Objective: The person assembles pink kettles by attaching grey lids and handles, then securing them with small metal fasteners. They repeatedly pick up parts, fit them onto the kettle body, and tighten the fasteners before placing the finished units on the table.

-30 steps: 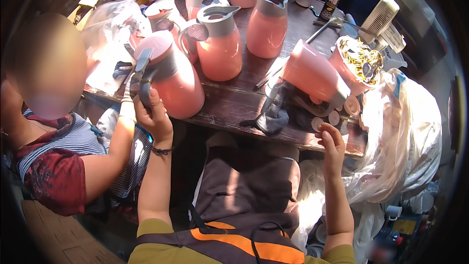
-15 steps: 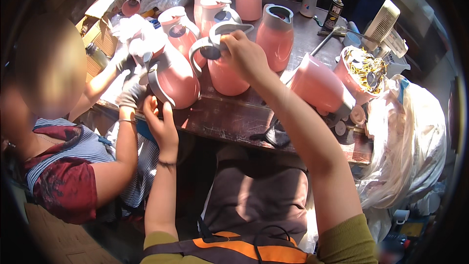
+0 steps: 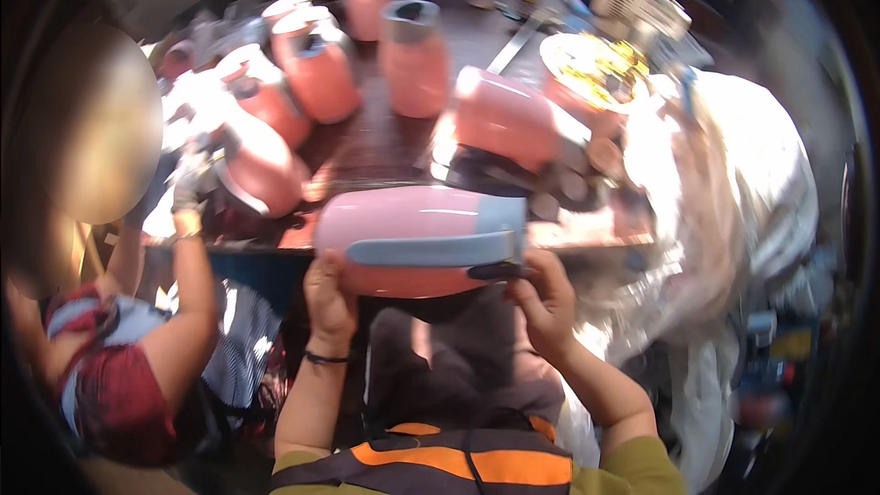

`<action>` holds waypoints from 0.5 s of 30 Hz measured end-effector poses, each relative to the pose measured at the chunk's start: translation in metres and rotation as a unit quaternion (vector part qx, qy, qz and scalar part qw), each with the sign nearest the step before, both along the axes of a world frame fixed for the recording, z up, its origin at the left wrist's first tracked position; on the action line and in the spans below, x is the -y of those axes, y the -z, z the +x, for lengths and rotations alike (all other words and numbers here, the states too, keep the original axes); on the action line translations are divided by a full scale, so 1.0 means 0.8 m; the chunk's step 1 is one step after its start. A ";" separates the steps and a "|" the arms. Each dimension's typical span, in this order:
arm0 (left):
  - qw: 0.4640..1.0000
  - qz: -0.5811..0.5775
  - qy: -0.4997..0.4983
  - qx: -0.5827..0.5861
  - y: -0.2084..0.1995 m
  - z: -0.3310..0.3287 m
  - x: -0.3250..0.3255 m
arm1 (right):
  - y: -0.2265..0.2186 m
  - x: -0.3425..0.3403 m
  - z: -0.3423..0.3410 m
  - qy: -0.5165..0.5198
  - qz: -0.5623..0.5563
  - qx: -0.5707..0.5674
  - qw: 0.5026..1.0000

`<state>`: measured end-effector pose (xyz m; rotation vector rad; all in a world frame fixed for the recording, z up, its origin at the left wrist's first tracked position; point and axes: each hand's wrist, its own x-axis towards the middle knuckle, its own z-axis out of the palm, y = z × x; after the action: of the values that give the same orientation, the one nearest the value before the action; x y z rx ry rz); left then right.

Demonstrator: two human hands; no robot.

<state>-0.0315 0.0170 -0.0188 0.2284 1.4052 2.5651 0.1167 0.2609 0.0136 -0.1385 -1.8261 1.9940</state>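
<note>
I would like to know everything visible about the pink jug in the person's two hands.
The pink jug has a smooth, shiny body, perhaps plastic, a blue-grey collar and a long handle of similar colour; a dark patch shows near the collar. It is held on its side at the near edge of the table, base left, collar right, handle facing the camera. The left hand touches its base end, the right hand its collar end. Its mouth is hidden.

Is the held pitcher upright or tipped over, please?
Tipped: the pink pitcher lies sideways between the left hand at its base and the right hand at its grey end.
</note>
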 end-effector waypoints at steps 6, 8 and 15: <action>0.944 -0.316 0.012 -0.090 -0.004 0.030 -0.019 | 0.027 0.006 0.091 0.151 0.121 -0.050 0.980; 0.923 -0.366 0.105 -0.059 -0.020 0.051 -0.017 | 0.026 0.004 0.114 0.229 0.238 -0.084 0.940; 0.920 -0.028 0.234 0.314 -0.001 0.107 0.026 | 0.088 0.031 0.173 -0.043 0.349 -0.138 0.926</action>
<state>0.0543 -0.0038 -0.0177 -0.2297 1.0174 1.9452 0.2550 0.2363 -0.0570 0.4216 -2.2377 1.2149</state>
